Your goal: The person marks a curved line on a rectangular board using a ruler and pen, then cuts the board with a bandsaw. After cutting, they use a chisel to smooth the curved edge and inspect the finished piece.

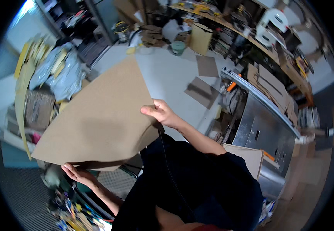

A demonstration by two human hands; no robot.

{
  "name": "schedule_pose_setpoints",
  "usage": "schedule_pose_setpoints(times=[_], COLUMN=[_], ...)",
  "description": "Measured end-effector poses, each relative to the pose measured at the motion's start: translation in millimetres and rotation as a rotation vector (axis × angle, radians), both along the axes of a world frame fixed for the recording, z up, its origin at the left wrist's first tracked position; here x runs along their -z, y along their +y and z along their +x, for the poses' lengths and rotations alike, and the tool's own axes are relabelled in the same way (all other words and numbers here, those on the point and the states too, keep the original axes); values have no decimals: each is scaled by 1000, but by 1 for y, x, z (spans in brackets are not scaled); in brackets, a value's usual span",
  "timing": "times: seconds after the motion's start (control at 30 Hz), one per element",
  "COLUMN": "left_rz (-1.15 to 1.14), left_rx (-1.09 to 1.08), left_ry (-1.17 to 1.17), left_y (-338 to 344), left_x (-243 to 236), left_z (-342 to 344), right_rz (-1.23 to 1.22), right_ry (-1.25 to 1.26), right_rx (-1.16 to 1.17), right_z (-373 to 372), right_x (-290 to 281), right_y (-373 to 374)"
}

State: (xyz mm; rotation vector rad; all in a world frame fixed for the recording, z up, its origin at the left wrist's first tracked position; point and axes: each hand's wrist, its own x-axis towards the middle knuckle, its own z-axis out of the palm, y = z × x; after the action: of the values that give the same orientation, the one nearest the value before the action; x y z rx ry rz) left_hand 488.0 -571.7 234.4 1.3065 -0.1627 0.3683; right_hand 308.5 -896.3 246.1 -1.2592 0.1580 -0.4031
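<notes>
A large tan sheet of board [105, 104], smooth and thin like fibreboard or cardboard, is held up in front of me. My right hand [161, 113] grips its right edge, the thumb lying on the upper face and the fingers behind. At the lower left, my left hand [76, 175] pinches the near edge, its other fingers partly under the board. The sheet tilts, and its far corner points away over the floor. Beneath its near edge a darker fold or second layer shows in shadow; I cannot tell which.
Stuffed plastic bags [61, 79] and yellow foam strips [25, 81] are piled at left. Two flat brown panels [202, 92] lie on the floor. A metal machine table [257, 129] with a rail stands right; a workbench [228, 25] and green bucket [178, 47] are behind.
</notes>
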Motion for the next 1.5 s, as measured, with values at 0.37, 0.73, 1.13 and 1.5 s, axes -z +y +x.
schedule_pose_setpoints(times=[0.37,0.73,1.13,1.5], left_rz=[165,251,422,532], left_rx=[665,1278,1868,1956], left_ry=[-76,-21,-69,-150], left_y=[-349,-731,-1079,-1313], left_x=[0,48,78,104], left_z=[110,118,-33,-134], right_rz=[212,-3,39,131], right_ry=[-260,-313,-477,-44], right_rx=[1073,2124,2761,2969], right_z=[-59,-149,-249,-332], right_x=[11,9,28,19], right_y=[-216,-414,-480,-602])
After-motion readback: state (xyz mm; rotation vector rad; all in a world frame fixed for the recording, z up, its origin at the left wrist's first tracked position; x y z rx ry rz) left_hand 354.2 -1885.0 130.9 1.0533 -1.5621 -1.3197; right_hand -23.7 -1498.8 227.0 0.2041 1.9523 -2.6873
